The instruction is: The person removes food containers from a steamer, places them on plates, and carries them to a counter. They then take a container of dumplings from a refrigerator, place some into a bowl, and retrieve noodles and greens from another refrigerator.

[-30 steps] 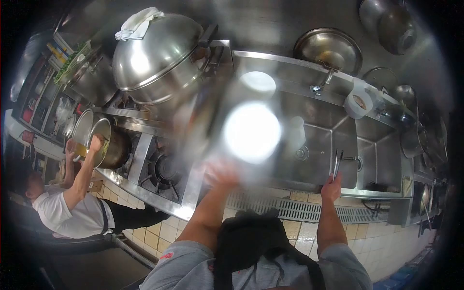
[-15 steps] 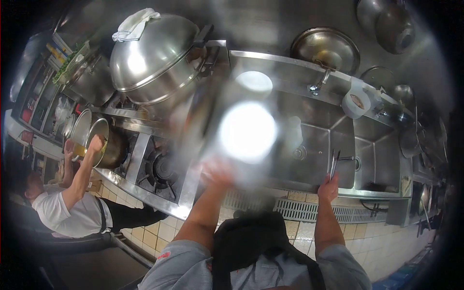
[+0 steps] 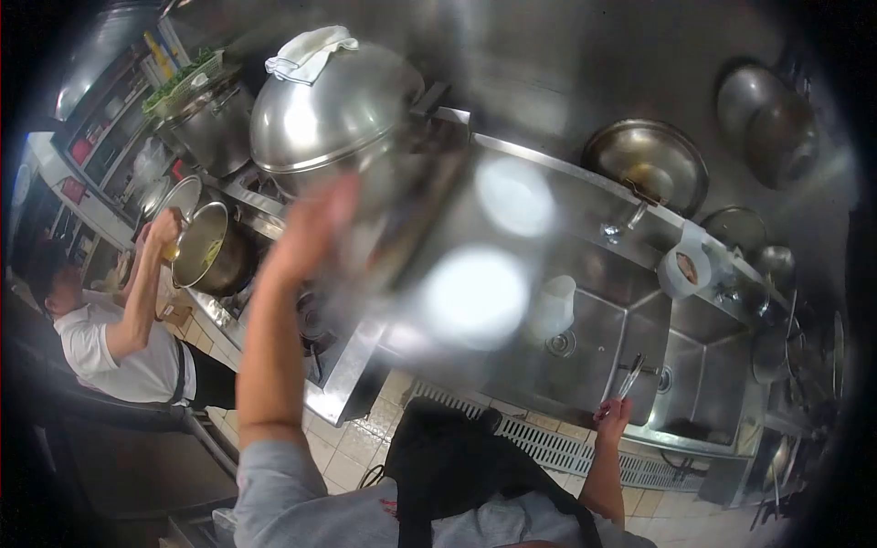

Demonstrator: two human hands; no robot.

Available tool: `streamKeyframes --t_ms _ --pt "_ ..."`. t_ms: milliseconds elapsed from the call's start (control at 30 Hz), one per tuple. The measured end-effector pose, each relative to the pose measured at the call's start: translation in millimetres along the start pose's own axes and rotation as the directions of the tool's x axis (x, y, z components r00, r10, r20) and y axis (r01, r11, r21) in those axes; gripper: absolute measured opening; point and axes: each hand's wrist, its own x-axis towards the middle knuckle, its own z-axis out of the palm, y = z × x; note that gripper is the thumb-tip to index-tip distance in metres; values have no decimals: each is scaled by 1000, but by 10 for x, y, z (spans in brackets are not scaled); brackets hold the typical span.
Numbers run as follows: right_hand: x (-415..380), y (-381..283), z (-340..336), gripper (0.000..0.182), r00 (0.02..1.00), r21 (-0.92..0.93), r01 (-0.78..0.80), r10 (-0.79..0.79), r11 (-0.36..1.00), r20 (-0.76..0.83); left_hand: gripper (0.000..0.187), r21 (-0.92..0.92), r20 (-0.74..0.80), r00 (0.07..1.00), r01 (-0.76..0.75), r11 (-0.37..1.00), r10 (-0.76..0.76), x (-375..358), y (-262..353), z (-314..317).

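Observation:
My left hand [image 3: 322,219] is raised over the stove, in front of the lower edge of a large domed steel lid [image 3: 333,119]. Motion smears its fingers, so I cannot tell what they do. A folded white cloth [image 3: 312,53] rests on top of the lid. In my right hand [image 3: 614,418], at the front of the steel sink [image 3: 512,365], is a pair of metal tongs [image 3: 630,376] pointing away from me. A white translucent container [image 3: 554,306] lies in the larger basin, near the drain.
At left, a co-worker [image 3: 123,338] handles a deep pot [image 3: 219,247] on the stove. A white pitcher [image 3: 681,272] stands on the sink ledge beside the tap [image 3: 630,219]. A steel wok [image 3: 649,160] leans behind. Bright blurred patches cover the middle.
My left hand has moved up and left, from the sink's left end to over the stove. My right hand still has the tongs. The co-worker's pot now shows more fully.

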Motion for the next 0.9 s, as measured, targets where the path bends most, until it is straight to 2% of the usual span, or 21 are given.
streamKeyframes --t_ms 33,67,100,133,167,200,300,367,400,467,500,567,600,633,700,733,767,800,833,900 --pt "-31 -121 59 17 1000 -2 3 -3 1000 8 39 117 -132 990 -31 993 47 187 293 -319" --pt "-57 -235 139 13 999 -18 45 -45 999 12 39 93 -185 983 -5 996 22 376 549 -557" --pt "-60 -320 207 10 996 -31 86 -86 996 14 39 192 -276 959 -15 981 69 611 640 -771" --pt "-21 -382 236 10 996 -42 82 -81 996 37 39 282 -289 938 -110 953 194 895 632 -1005" --pt "15 -451 283 10 996 -41 84 -82 996 32 43 432 -362 886 -116 895 290 1155 652 -1172" --pt "35 -520 346 10 996 -10 81 -81 997 40 43 493 -411 854 -87 866 320 1453 595 -1324" --pt "-109 -943 679 16 989 30 135 -136 990 49 42 580 -393 830 -110 807 396 2220 314 -1659" --pt "-201 -1163 872 23 991 -9 125 -125 992 -49 45 702 -342 884 14 712 319 2574 130 -1747" --pt "-244 -1253 950 23 990 -14 128 -129 992 -54 45 696 -342 884 11 718 319 2743 -10 -1788" --pt "-316 -1399 1088 27 989 -40 145 -145 989 2 47 673 -189 963 -17 740 194 2998 -297 -1844" --pt "-343 -1464 1142 27 990 -47 142 -142 989 -4 47 668 -185 964 -19 744 190 3034 -295 -1837" --pt "-377 -1588 1252 27 980 -132 194 -186 972 71 50 726 -150 987 68 684 61 3009 -50 -1803" --pt "-380 -1629 1319 27 980 -138 193 -185 971 68 52 734 -84 995 19 679 62 2970 38 -1835" --pt "-375 -1669 1396 27 971 -145 234 -223 961 88 52 731 -84 995 21 682 60 2968 4 -1839" --pt "-351 -1790 1563 27 959 -151 277 -262 949 111 53 794 -121 967 -42 607 225 2959 -69 -1901" --pt "-340 -1895 1634 26 945 -235 323 -302 917 124 53 791 -125 967 -39 610 223 2963 -87 -1966" --pt "-316 -2025 1704 25 930 -316 368 -341 874 140 53 736 -137 974 -21 677 179 2984 -87 -2051" --pt "-276 -2177 1752 25 928 -318 372 -345 872 141 53 676 -144 980 -2 737 134 3012 -106 -2129" --pt "-229 -2350 1776 26 921 -349 389 -358 852 152 51 605 -210 967 13 796 144 3041 -186 -2215" --pt "-185 -2765 1910 25 895 -429 445 -404 786 187 50 586 -193 954 -74 807 228 3140 -397 -2606"
